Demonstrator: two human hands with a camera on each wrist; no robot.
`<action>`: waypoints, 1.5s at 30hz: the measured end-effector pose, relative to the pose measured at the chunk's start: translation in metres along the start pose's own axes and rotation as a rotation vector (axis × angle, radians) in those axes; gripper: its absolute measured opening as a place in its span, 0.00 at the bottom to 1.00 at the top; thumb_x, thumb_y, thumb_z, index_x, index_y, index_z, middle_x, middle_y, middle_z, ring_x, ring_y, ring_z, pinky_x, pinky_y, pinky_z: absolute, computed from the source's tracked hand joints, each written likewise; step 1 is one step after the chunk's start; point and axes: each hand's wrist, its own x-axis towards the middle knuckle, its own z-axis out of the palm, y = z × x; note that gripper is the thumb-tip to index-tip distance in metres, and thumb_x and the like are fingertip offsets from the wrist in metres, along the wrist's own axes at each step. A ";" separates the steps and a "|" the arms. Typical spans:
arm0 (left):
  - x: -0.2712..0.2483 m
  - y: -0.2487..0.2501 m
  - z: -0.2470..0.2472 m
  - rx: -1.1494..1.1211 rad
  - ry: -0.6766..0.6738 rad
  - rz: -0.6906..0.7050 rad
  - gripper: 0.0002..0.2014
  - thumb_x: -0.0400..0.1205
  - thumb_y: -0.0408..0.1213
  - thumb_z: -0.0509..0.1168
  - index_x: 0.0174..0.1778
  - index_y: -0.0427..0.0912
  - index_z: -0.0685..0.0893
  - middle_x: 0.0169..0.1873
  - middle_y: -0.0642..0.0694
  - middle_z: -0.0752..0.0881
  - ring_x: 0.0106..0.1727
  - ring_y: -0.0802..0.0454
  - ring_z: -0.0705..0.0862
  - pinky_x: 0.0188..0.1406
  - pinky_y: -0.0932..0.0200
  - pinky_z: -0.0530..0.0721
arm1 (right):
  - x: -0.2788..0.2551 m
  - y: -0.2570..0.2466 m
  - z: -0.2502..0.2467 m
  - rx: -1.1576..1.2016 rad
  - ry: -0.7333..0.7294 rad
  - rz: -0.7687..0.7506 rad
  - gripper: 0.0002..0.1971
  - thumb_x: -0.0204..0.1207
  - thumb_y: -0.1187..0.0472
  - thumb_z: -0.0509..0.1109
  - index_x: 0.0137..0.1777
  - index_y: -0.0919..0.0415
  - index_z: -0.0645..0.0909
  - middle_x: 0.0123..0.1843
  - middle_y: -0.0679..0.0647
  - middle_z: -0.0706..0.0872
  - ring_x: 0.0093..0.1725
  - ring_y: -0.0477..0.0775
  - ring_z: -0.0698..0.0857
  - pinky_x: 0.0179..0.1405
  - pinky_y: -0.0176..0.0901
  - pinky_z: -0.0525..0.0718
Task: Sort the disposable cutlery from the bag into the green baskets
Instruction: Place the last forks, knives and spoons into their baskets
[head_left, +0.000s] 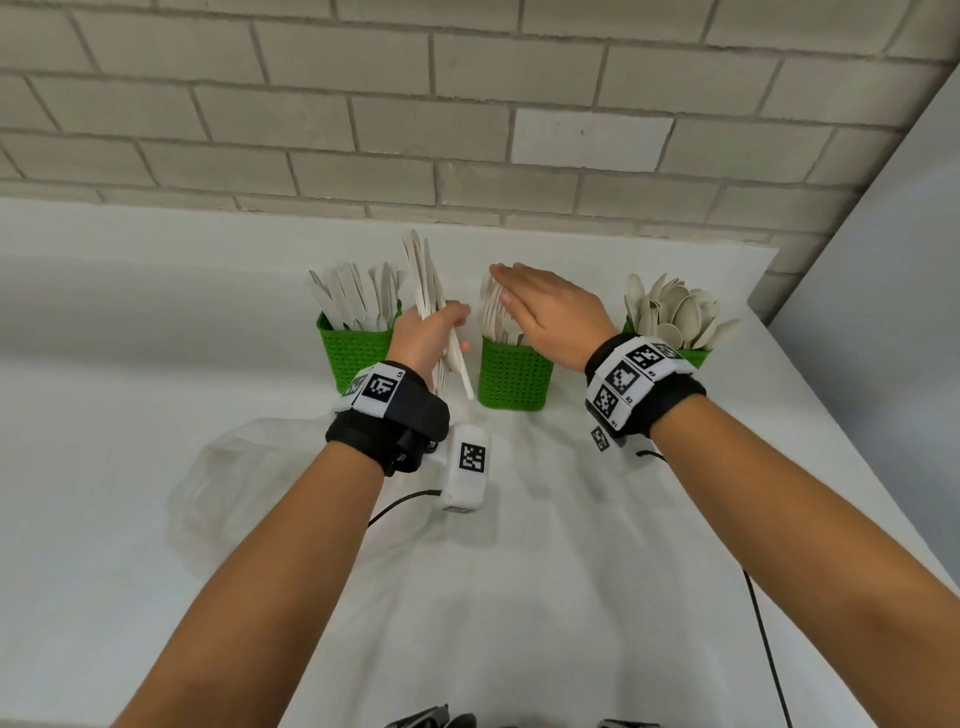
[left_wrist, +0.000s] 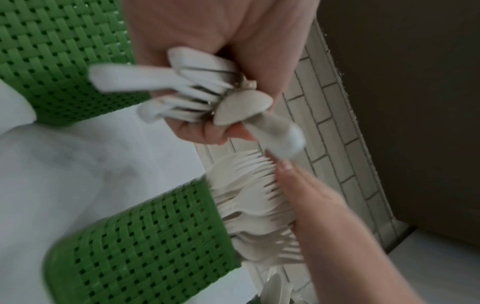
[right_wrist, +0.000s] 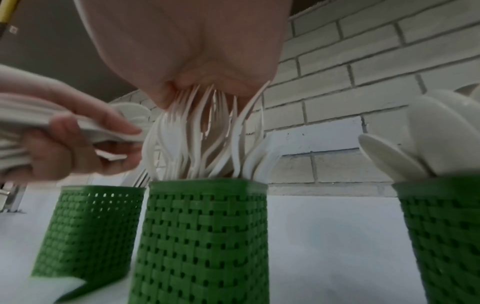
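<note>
Three green baskets stand in a row by the wall: the left basket (head_left: 356, 358) holds knives, the middle basket (head_left: 514, 374) forks (head_left: 493, 317), the right basket (head_left: 693, 357) spoons (head_left: 675, 306). My left hand (head_left: 441, 332) grips a bundle of white cutlery (head_left: 426, 280), held upright between the left and middle baskets. My right hand (head_left: 524, 291) lies flat, fingers straight, on the fork tips. The right wrist view shows the palm (right_wrist: 187, 51) pressing on the forks (right_wrist: 207, 139). In the left wrist view my fingers curl round the bundle (left_wrist: 194, 88).
A crumpled clear plastic bag (head_left: 234, 493) lies on the white table (head_left: 571, 571) in front of the left basket. A brick wall (head_left: 467, 104) stands close behind the baskets. A grey panel (head_left: 893, 260) borders the table's right side.
</note>
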 end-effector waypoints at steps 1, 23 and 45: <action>-0.002 0.002 -0.002 -0.015 0.004 0.005 0.03 0.79 0.35 0.67 0.45 0.40 0.81 0.37 0.48 0.82 0.27 0.56 0.81 0.26 0.64 0.78 | -0.001 -0.001 0.002 -0.041 0.008 -0.019 0.23 0.87 0.54 0.47 0.80 0.56 0.62 0.79 0.53 0.70 0.80 0.52 0.65 0.75 0.47 0.62; -0.085 -0.001 -0.040 -0.334 -0.355 0.040 0.07 0.83 0.36 0.59 0.45 0.38 0.80 0.28 0.49 0.82 0.26 0.55 0.83 0.30 0.58 0.86 | -0.018 -0.079 -0.034 0.864 -0.074 0.024 0.15 0.76 0.48 0.69 0.45 0.63 0.83 0.36 0.50 0.82 0.35 0.44 0.80 0.26 0.38 0.81; -0.044 0.016 -0.116 -0.548 -0.422 -0.149 0.11 0.81 0.44 0.58 0.36 0.45 0.76 0.21 0.51 0.72 0.24 0.56 0.75 0.32 0.61 0.81 | 0.026 -0.128 -0.031 1.084 -0.079 -0.054 0.10 0.75 0.70 0.70 0.48 0.54 0.84 0.34 0.50 0.70 0.28 0.41 0.71 0.22 0.32 0.69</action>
